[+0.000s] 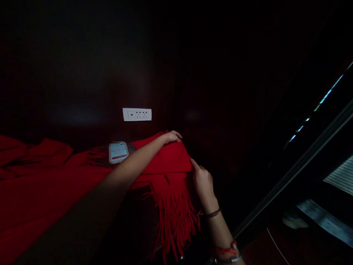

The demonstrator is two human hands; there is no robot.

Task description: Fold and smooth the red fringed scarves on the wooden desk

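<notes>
A red fringed scarf lies folded on a dark surface, its fringe hanging down over the front edge. My left hand rests on the far right corner of the fold, fingers stretched and thumb a little apart. At the near right corner, my right hand has its index finger against the scarf's edge and its other fingers curled. The thumb of that hand is hidden, and it appears to pinch the cloth there. My left forearm crosses over the scarf.
A phone with a lit screen lies left of the fold, partly behind my forearm. More red cloth spreads to the left. A white wall socket sits on the dark panel behind. A dark slanted frame edge runs along the right.
</notes>
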